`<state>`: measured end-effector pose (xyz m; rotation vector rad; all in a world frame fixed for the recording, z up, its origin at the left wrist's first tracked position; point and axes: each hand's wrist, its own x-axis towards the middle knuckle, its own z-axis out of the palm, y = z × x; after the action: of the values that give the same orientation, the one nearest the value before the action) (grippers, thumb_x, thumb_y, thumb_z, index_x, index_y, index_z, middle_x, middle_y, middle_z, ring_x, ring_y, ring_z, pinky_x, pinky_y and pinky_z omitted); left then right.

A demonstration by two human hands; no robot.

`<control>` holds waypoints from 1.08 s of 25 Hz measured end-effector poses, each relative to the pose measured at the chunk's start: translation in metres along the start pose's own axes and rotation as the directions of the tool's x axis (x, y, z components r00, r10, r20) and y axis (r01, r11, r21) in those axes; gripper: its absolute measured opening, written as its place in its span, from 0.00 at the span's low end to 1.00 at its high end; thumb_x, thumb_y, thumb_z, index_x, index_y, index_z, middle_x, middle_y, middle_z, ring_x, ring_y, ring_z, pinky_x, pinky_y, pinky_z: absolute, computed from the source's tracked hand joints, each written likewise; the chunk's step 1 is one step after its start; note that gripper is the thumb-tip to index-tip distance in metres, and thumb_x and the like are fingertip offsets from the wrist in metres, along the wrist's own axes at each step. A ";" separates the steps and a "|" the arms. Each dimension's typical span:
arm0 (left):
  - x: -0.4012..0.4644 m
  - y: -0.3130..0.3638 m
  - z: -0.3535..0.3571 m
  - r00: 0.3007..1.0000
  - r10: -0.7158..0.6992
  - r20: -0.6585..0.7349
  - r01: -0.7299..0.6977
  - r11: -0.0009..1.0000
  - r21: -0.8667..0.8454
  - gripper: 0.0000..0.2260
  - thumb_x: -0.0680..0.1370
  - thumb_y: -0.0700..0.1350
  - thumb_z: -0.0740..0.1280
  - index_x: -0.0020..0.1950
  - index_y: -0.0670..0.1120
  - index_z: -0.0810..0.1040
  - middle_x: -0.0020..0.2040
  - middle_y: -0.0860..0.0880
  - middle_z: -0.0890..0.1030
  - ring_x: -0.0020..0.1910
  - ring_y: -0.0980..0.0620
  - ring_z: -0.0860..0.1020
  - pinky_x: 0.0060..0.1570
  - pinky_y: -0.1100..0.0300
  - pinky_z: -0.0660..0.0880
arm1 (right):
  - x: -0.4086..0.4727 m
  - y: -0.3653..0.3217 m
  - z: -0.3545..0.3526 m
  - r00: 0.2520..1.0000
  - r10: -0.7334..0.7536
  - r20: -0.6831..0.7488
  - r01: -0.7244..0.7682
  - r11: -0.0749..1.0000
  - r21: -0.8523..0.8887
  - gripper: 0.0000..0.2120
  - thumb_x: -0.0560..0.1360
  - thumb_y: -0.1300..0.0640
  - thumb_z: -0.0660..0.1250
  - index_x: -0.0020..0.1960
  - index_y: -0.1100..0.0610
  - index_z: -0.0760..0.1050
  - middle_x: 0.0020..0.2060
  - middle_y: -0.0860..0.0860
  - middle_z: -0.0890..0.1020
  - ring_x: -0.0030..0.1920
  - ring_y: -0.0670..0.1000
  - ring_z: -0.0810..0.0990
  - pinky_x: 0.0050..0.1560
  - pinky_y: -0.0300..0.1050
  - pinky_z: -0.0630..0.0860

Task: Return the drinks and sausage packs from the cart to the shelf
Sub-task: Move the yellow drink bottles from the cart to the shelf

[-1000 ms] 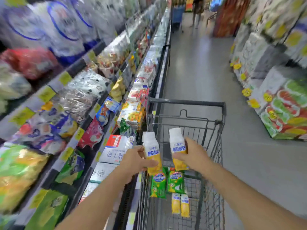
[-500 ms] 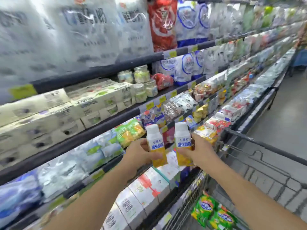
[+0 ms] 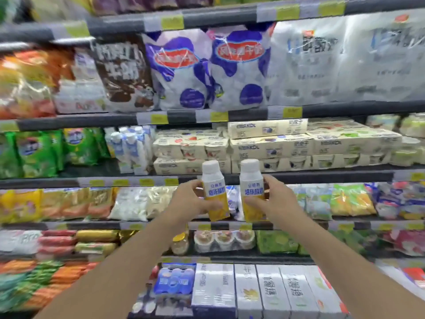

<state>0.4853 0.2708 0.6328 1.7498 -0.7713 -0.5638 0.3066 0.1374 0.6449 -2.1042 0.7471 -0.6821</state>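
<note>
I face the chilled shelf head-on. My left hand [image 3: 190,201] grips one white-and-yellow drink bottle [image 3: 215,192], upright with a white cap. My right hand [image 3: 274,201] grips a second, matching drink bottle [image 3: 251,192] right beside it. Both bottles hover in front of the shelf rail [image 3: 299,177], just below the row of cream yoghurt multipacks [image 3: 271,146]. Similar white bottles [image 3: 131,148] stand on that same shelf to the left. Sausage packs [image 3: 57,241] lie on a lower shelf at the left. The cart is out of view.
Large milk bags [image 3: 207,70] fill the shelf above. Green packs [image 3: 36,150] sit at the left of the yoghurt shelf. Yoghurt cups [image 3: 224,240] and white cartons [image 3: 264,288] occupy the lower shelves under my hands.
My view has swung from the cart and aisle round to the shelf front. Both hands, each still holding its bottle, have risen toward the yoghurt shelf.
</note>
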 end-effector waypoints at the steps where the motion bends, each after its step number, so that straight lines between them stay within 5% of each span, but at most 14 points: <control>1: -0.004 -0.011 -0.035 0.999 -0.007 -0.048 0.008 1.000 0.003 0.24 0.60 0.42 0.84 0.54 0.49 0.82 0.48 0.47 0.86 0.47 0.46 0.85 0.48 0.46 0.83 | 0.007 -0.021 0.032 0.999 -0.027 0.029 0.026 1.000 0.010 0.19 0.71 0.53 0.76 0.60 0.51 0.75 0.51 0.49 0.82 0.48 0.48 0.81 0.40 0.43 0.80; 8: -0.012 -0.070 -0.250 0.978 -0.058 -0.199 0.070 0.996 0.058 0.22 0.63 0.42 0.83 0.54 0.50 0.81 0.44 0.51 0.86 0.43 0.53 0.84 0.45 0.51 0.83 | 0.042 -0.143 0.224 0.977 -0.132 0.170 0.129 0.991 0.025 0.19 0.70 0.52 0.77 0.58 0.49 0.74 0.51 0.47 0.83 0.47 0.47 0.80 0.47 0.50 0.80; 13: 0.005 -0.090 -0.335 0.954 -0.059 -0.294 0.073 0.997 0.038 0.17 0.64 0.39 0.81 0.46 0.53 0.80 0.40 0.51 0.85 0.37 0.53 0.83 0.36 0.52 0.82 | 0.069 -0.190 0.309 0.960 -0.179 0.216 0.159 0.981 0.107 0.16 0.73 0.54 0.74 0.56 0.47 0.71 0.43 0.38 0.77 0.42 0.37 0.75 0.35 0.31 0.71; 16: 0.028 -0.101 -0.360 0.943 -0.078 -0.324 0.092 0.995 0.029 0.19 0.65 0.38 0.80 0.53 0.46 0.81 0.45 0.46 0.85 0.36 0.51 0.81 0.30 0.59 0.78 | 0.090 -0.201 0.343 0.957 -0.193 0.215 0.167 0.977 0.134 0.16 0.73 0.54 0.74 0.55 0.46 0.71 0.44 0.40 0.78 0.43 0.38 0.76 0.37 0.34 0.69; 21: 0.082 -0.105 -0.381 0.923 -0.100 -0.371 0.112 0.994 0.010 0.20 0.65 0.35 0.80 0.54 0.44 0.80 0.47 0.45 0.84 0.47 0.47 0.83 0.50 0.46 0.82 | 0.133 -0.206 0.375 0.968 -0.188 0.166 0.158 0.971 0.182 0.17 0.73 0.56 0.74 0.58 0.49 0.73 0.47 0.44 0.80 0.47 0.46 0.79 0.43 0.41 0.73; 27: 0.145 -0.096 -0.394 0.926 -0.058 -0.373 0.116 0.984 0.135 0.21 0.66 0.36 0.80 0.56 0.46 0.80 0.49 0.48 0.85 0.50 0.48 0.83 0.55 0.46 0.80 | 0.192 -0.207 0.393 0.975 -0.192 0.116 0.168 0.968 0.186 0.15 0.74 0.57 0.72 0.57 0.48 0.71 0.51 0.49 0.80 0.52 0.49 0.78 0.43 0.38 0.71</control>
<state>0.8817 0.4380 0.6584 1.9667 -0.4830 -0.2237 0.7610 0.3041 0.6384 -2.0473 0.4096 -0.6710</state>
